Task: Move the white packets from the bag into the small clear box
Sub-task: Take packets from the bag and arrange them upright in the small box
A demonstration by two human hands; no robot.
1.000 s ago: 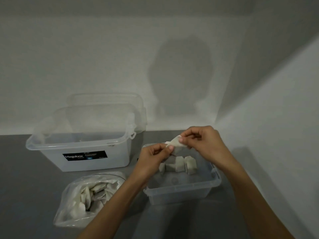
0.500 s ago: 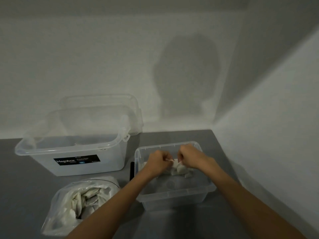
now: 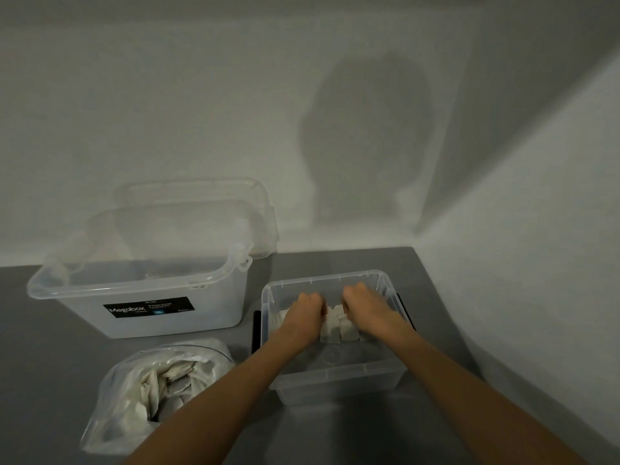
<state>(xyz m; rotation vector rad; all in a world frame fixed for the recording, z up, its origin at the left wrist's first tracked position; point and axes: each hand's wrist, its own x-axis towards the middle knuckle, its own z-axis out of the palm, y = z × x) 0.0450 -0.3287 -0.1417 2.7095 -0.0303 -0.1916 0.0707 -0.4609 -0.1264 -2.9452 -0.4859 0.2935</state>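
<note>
Progress: several white packets were counted in the small clear box; many more were seen in the bag (judged well under half done).
Grip L: left hand was held inside the box, fingers curled under; anything pinched could not be told.
Grip R: right hand was likewise curled, knuckles up; contents could not be told.
Position: boxed packets were found between and just below both fists, apparently touched by each.
</note>
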